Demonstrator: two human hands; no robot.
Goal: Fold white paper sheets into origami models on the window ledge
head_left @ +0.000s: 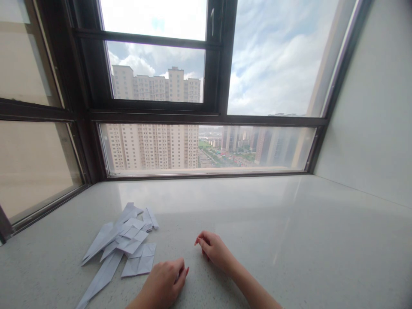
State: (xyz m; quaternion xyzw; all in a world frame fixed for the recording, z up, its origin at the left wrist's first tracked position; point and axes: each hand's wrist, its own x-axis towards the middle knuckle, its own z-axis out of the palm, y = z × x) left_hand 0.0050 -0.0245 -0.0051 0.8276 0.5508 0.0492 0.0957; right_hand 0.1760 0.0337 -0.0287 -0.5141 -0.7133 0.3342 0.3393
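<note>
Head view: a pale speckled surface (289, 223) runs along a dark-framed window (212, 116) showing apartment towers. A heap of folded white paper pieces (124, 242) lies at left. The left hand (164, 283) rests just beside the heap, fingers curled, its grip holding nothing visible. The right hand (214, 249) rests nearby, loosely curled, also empty.

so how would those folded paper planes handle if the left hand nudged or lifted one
The paper planes look thin and white, so probably very light and easy to lift. Their creases likely give some stiffness along the length, though the long points could bend. On the smooth, glossy sill they would probably slide rather than roll, and a nudge from the left hand may shift several, since they overlap.
</note>
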